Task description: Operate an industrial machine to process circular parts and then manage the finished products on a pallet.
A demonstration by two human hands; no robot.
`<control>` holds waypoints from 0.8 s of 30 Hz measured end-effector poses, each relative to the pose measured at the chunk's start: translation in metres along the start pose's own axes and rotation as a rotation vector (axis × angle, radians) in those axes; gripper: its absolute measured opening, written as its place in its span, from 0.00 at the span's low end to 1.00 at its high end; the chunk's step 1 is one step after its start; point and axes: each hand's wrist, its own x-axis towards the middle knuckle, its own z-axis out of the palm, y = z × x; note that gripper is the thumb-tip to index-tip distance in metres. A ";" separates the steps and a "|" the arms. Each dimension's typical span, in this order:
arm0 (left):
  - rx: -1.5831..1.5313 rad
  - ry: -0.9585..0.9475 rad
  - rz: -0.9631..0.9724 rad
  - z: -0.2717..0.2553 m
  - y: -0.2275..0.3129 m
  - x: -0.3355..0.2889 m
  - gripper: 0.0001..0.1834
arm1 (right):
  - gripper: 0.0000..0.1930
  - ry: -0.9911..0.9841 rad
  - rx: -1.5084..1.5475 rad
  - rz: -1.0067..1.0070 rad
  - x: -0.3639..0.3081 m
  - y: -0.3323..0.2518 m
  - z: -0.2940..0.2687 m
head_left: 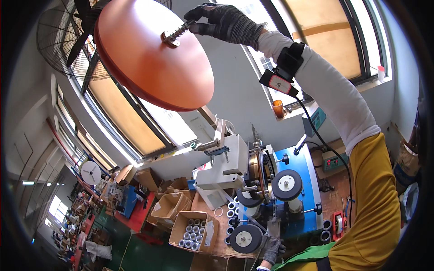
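My right hand (222, 21), in a grey knitted glove with dark fingertips, is raised high. Its thumb and fingers pinch the outer end of a spring-wrapped spindle (180, 34). That spindle stands out from the centre of a large, shiny copper-coloured disc (151, 63). Low down, my left hand (273, 249), also gloved in grey, is beside a black roller with a pale hub (245, 239); its fingers are too small and partly hidden to read. Above it stands a bench machine with a blue base (296, 156), a ring-shaped head (260, 169) and another black roller (287, 184).
A cardboard box (209, 226) holds several grey rings, with more loose rings (231, 208) beside the machine. A black cable (323, 141) hangs from my right forearm. Behind the disc is a caged fan (58, 45). An amber cup (277, 107) stands on the windowsill.
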 end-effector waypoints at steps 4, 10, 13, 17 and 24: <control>0.057 0.022 0.013 0.012 0.013 -0.021 0.16 | 0.17 -0.055 0.061 0.099 0.001 -0.014 -0.006; -0.057 0.028 0.002 0.007 -0.010 -0.017 0.12 | 0.18 0.005 0.044 0.012 -0.001 -0.012 0.006; -0.360 -0.084 -0.049 -0.003 -0.015 -0.009 0.09 | 0.17 0.070 0.145 -0.042 0.001 -0.006 0.005; -0.237 -0.007 0.112 0.042 0.051 -0.057 0.07 | 0.18 -0.029 0.115 0.032 -0.059 0.016 0.007; -0.100 0.006 0.193 0.030 0.054 -0.099 0.12 | 0.20 -0.722 0.603 0.581 -0.236 -0.044 -0.058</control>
